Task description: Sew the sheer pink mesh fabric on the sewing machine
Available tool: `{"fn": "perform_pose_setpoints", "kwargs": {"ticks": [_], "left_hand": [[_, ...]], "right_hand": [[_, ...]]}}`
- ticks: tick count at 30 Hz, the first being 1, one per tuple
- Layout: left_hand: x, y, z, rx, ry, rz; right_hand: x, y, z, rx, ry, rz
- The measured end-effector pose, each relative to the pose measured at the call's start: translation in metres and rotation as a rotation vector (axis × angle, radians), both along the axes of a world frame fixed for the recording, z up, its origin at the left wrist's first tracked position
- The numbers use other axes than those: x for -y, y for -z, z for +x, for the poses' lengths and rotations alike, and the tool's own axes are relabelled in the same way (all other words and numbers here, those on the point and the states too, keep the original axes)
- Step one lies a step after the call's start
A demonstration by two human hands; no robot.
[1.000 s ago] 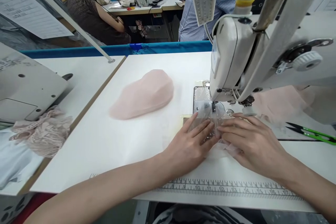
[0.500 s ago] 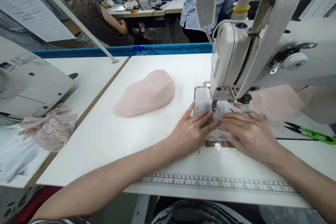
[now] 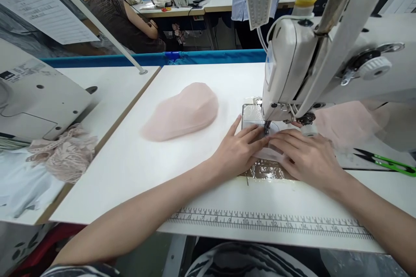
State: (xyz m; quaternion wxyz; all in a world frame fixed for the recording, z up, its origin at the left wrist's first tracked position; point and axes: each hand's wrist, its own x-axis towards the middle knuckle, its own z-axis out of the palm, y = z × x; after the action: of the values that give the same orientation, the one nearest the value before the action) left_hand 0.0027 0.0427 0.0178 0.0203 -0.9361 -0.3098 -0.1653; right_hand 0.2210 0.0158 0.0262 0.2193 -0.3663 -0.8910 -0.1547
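Observation:
A thin, sheer whitish piece of fabric [image 3: 269, 154] lies at the needle plate of a white sewing machine [image 3: 286, 60]. Just in front of the presser foot [image 3: 267, 126], my left hand [image 3: 239, 149] rests flat with its fingers spread, the fingertips touching the fabric. From the other side my right hand [image 3: 308, 156] closes over the fabric, fingers together and curved, tips meeting those of the left. The fabric's right part is hidden beneath this hand. To the left, a pale pink rounded fabric piece [image 3: 183, 112] lies apart from both hands.
Green-handled thread snips [image 3: 386, 162] lie at the right, near more sheer pink fabric [image 3: 349, 123]. A ruler strip [image 3: 266, 220] runs along the front edge. At left stand another machine [image 3: 35, 91] and bundled beige fabric [image 3: 69, 153]. Two people are across the blue divider [image 3: 221, 56].
My view has shifted slightly, moving the machine up and right in it. Both hands stay at the presser foot, and less of the sheer fabric shows in front of them.

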Motion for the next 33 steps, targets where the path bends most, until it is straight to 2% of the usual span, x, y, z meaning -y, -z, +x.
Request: {"fn": "perform_pose_setpoints", "kwargs": {"ticks": [3,6,9,17,33], "left_hand": [[0.000,-0.003,-0.001,0.058,0.024,-0.014],[0.002,-0.006,-0.003,0.093,0.066,-0.029],[0.008,-0.009,-0.004,0.067,0.097,0.027],[0.028,-0.009,-0.008,-0.073,0.115,0.197],[0.015,-0.004,-0.005,-0.020,0.073,0.138]], "right_hand": [[0.005,-0.003,-0.001,-0.065,-0.053,-0.014],[0.008,-0.005,-0.001,-0.178,-0.073,-0.116],[0.010,-0.006,-0.001,-0.216,-0.091,-0.164],[0.015,-0.012,-0.002,-0.088,-0.151,-0.075],[0.009,-0.007,-0.002,-0.034,-0.097,-0.021]]}}
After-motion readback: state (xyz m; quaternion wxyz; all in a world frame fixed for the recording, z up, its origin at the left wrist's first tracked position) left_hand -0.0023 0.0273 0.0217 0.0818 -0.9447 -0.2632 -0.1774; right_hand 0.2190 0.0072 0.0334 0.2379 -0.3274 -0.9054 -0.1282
